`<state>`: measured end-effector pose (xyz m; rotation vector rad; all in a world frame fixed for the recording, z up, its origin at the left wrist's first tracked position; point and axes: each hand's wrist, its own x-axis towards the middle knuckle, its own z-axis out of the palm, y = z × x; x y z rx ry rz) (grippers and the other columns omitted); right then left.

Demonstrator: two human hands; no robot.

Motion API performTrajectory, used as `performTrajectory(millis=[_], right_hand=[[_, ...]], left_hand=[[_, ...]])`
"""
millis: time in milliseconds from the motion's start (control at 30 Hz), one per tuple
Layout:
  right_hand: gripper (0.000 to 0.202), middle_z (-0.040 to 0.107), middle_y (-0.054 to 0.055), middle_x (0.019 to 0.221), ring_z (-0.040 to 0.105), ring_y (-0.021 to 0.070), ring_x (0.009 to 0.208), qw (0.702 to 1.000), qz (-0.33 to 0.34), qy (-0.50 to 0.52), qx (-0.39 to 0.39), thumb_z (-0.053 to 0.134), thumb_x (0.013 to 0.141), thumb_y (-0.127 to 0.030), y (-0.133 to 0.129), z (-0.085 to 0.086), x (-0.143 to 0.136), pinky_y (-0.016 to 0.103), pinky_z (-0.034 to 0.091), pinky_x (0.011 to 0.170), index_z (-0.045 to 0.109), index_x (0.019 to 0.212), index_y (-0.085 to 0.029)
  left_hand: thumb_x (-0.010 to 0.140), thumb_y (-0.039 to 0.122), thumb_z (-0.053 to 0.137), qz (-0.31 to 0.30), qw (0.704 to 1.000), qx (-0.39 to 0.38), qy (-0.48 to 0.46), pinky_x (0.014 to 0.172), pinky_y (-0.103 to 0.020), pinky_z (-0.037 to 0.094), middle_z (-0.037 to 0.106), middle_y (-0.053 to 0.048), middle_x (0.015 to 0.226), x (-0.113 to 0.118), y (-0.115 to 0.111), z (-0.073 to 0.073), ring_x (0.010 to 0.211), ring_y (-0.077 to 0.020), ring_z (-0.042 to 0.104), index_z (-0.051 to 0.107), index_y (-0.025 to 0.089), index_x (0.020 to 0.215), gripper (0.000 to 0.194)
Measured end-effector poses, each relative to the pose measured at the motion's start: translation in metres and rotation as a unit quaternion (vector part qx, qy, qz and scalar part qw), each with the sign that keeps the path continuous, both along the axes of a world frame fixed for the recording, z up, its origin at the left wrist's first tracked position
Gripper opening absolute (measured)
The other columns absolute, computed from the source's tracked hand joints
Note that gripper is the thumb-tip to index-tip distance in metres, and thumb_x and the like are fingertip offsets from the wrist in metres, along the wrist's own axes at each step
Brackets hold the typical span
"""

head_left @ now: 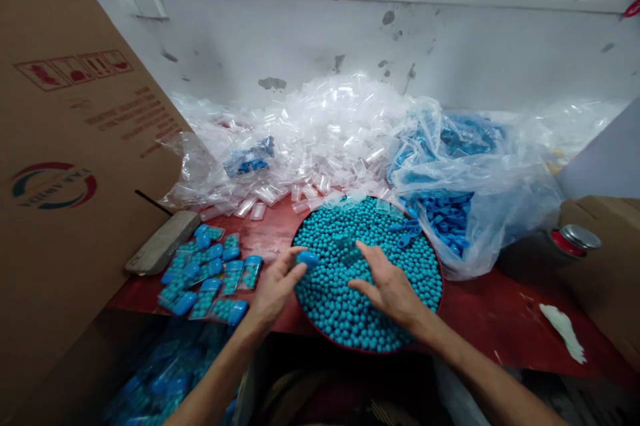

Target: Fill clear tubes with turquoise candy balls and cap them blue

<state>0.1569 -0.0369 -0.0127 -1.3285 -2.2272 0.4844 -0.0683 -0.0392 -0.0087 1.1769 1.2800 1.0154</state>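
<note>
Over the left part of a round red tray of small turquoise balls, my left hand pinches a blue plastic cap between thumb and fingers. My right hand is above the balls with thumb and forefinger spread apart. A clear small case shows among the balls beside its fingertips; whether they touch is unclear. Several filled clear cases with blue caps lie on the table left of my left hand. Loose blue caps rest at the tray's right rim.
Clear empty cases are heaped behind the tray. A plastic bag of blue parts stands at the right, near a metal-lidded container. A large cardboard box and a grey block are at the left. Blue-capped packs lie below the table.
</note>
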Motion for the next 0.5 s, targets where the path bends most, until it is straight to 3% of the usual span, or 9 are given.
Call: performTrajectory(millis=[100, 200, 267, 333, 500], right_hand=[[0.034, 0.056, 0.007, 0.096, 0.056, 0.0198, 0.087, 1.000, -0.031, 0.006, -0.001, 0.047, 0.081, -0.030, 0.019, -0.003, 0.020, 0.034, 0.047, 0.075, 0.047, 0.114, -0.021], [0.027, 0.056, 0.005, 0.096, 0.055, 0.0176, 0.088, 0.999, -0.040, -0.015, 0.015, 0.044, 0.083, -0.023, 0.033, -0.001, 0.019, 0.030, 0.045, 0.076, 0.051, 0.109, -0.021], [0.030, 0.054, 0.005, 0.100, 0.055, 0.0166, 0.089, 0.998, -0.030, -0.055, 0.028, 0.043, 0.083, -0.020, 0.041, 0.004, 0.007, 0.027, 0.045, 0.075, 0.048, 0.112, -0.022], [0.035, 0.052, 0.005, 0.103, 0.054, 0.0163, 0.089, 0.994, -0.012, -0.102, 0.033, 0.046, 0.081, -0.020, 0.048, 0.011, -0.006, 0.025, 0.045, 0.072, 0.045, 0.116, -0.023], [0.023, 0.053, 0.005, 0.100, 0.054, 0.0161, 0.089, 0.986, -0.033, -0.160, 0.019, 0.044, 0.083, -0.021, 0.056, 0.011, -0.008, 0.024, 0.043, 0.072, 0.051, 0.105, -0.021]], left_hand=[[0.074, 0.039, 0.049, 0.113, 0.978, 0.031, 0.171, 0.076, -0.033, 0.042, 0.058, -0.006, 0.095, -0.041, 0.005, -0.006, 0.087, -0.0200, 0.054, 0.047, 0.017, 0.108, 0.040], [0.077, 0.036, 0.044, 0.170, 0.912, 0.103, 0.360, 0.087, -0.038, 0.036, 0.054, -0.010, 0.109, -0.055, 0.013, -0.012, 0.100, -0.0239, 0.049, 0.046, 0.015, 0.113, 0.041], [0.079, 0.031, 0.040, 0.163, 0.866, 0.166, 0.443, 0.089, -0.038, 0.035, 0.053, -0.011, 0.110, -0.043, 0.017, -0.012, 0.102, -0.0242, 0.047, 0.048, 0.014, 0.112, 0.038], [0.081, 0.028, 0.038, 0.123, 0.840, 0.203, 0.489, 0.087, -0.037, 0.035, 0.056, -0.010, 0.104, -0.019, 0.020, -0.010, 0.098, -0.0233, 0.048, 0.052, 0.015, 0.106, 0.032], [0.083, 0.025, 0.036, -0.005, 0.835, 0.198, 0.513, 0.077, -0.029, 0.039, 0.058, -0.006, 0.087, 0.044, 0.018, -0.006, 0.085, -0.0185, 0.052, 0.056, 0.019, 0.094, 0.024]])
